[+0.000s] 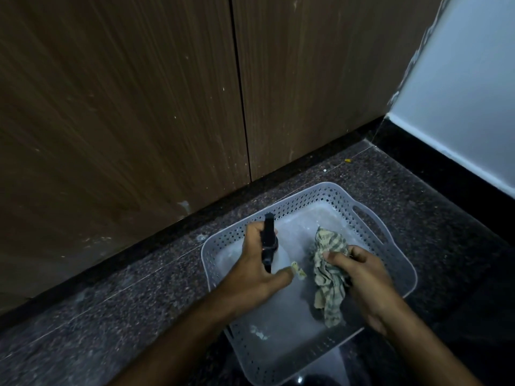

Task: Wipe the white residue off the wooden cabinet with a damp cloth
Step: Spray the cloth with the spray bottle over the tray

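Observation:
The wooden cabinet fills the upper left, with a vertical door gap in the middle. A patch of white residue sits near its bottom edge, and small white specks dot the doors. Over a grey perforated plastic basket on the floor, my left hand grips a spray bottle with a black trigger head and a pale body. My right hand holds a crumpled checked cloth that hangs into the basket.
The floor is dark speckled granite with a black skirting strip along the cabinet base. A white wall with a black base stands at the right. Small scraps lie inside the basket near its front.

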`<state>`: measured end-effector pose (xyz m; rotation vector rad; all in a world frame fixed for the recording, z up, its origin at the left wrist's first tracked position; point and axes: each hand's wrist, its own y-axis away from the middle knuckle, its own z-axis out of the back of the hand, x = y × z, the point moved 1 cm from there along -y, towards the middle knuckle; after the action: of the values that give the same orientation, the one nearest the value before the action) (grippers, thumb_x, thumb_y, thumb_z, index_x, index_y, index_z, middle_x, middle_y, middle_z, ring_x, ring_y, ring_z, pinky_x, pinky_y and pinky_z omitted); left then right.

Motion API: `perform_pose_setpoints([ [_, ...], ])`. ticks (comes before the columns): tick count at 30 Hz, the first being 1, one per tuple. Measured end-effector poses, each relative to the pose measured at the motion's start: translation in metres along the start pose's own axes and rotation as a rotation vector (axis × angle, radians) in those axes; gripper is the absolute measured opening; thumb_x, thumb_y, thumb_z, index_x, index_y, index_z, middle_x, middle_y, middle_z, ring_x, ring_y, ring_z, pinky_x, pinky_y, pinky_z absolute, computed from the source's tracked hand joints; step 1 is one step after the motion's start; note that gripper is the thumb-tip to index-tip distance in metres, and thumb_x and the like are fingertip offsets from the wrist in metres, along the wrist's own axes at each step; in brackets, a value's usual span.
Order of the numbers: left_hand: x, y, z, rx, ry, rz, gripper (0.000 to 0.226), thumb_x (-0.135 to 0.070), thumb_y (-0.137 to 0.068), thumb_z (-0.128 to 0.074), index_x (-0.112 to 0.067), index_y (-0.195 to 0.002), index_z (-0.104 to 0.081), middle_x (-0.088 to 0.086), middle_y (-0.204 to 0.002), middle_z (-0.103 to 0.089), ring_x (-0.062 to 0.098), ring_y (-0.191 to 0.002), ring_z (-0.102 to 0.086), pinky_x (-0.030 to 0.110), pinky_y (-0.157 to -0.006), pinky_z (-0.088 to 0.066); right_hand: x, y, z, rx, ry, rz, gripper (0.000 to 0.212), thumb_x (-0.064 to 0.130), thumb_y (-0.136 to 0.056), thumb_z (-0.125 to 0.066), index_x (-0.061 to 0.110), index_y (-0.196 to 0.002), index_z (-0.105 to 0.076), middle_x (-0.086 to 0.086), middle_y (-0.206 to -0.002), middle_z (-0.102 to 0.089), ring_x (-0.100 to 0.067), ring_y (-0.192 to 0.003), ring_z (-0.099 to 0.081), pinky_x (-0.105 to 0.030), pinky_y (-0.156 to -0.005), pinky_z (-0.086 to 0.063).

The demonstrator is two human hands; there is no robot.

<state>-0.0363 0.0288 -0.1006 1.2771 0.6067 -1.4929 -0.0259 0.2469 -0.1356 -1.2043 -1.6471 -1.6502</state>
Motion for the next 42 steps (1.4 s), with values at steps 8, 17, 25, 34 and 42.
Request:
perform_pose_setpoints([
  [8, 0.002, -0.005, -0.007, -0.450, 0.014, -0.198, 0.093, -0.094, -0.058, -0.051, -0.035, -0.127, -0.030, -0.007, -0.105, -0.049, -0.012, -0.091, -0.051, 0.003, -0.074, -0.041, -0.005, -0.001, -0.001, 0.012, 0.006, -0.023, 0.021, 0.016, -0.081, -0.078, 0.009, -0.099, -0.073, -0.018, -0.093, -0.076, -0.036, -0.085, -0.074, -0.050, -0.083, -0.058],
  [17, 0.025, 0.004, 0.028, -0.217, -0.138, -0.241, 0.090, -0.081, -0.074, -0.053, -0.041, -0.148, -0.023, -0.011, -0.145, -0.038, 0.009, -0.136, -0.038, 0.017, -0.108, -0.030, 0.003, 0.001, -0.002, -0.034, 0.013, -0.006, 0.012, 0.011, -0.083, -0.075, 0.007, -0.094, -0.073, -0.016, -0.089, -0.077, -0.033, -0.082, -0.075, -0.044, -0.078, -0.060],
  [25, -0.002, -0.012, 0.039, -0.039, 0.057, -0.176, 0.054, -0.034, -0.074, -0.080, -0.035, -0.125, -0.064, -0.003, -0.091, -0.058, 0.006, -0.084, -0.061, 0.014, -0.074, -0.045, 0.011, 0.011, -0.009, 0.036, -0.096, -0.047, 0.016, 0.012, -0.085, -0.072, 0.001, -0.096, -0.069, -0.024, -0.096, -0.074, -0.034, -0.083, -0.074, -0.036, -0.070, -0.059],
  [34, -0.008, -0.013, 0.027, 0.128, 0.298, -0.172, 0.025, -0.006, -0.091, -0.062, -0.002, -0.115, -0.069, -0.001, -0.121, -0.072, 0.015, -0.114, -0.066, 0.025, -0.096, -0.052, 0.014, 0.012, -0.015, 0.236, -0.574, -0.205, 0.061, 0.028, -0.086, -0.047, -0.007, -0.137, -0.049, -0.035, -0.132, -0.055, -0.048, -0.127, -0.051, -0.060, -0.111, -0.036],
  [42, -0.025, -0.015, 0.019, 0.073, 0.113, -0.228, 0.019, -0.020, -0.088, -0.068, -0.007, -0.101, -0.075, -0.016, -0.063, -0.068, -0.003, -0.056, -0.059, 0.014, -0.059, -0.045, 0.026, 0.006, -0.020, 0.269, -0.597, -0.109, 0.054, 0.039, -0.096, -0.049, 0.000, -0.132, -0.058, -0.031, -0.130, -0.058, -0.042, -0.118, -0.060, -0.054, -0.101, -0.048],
])
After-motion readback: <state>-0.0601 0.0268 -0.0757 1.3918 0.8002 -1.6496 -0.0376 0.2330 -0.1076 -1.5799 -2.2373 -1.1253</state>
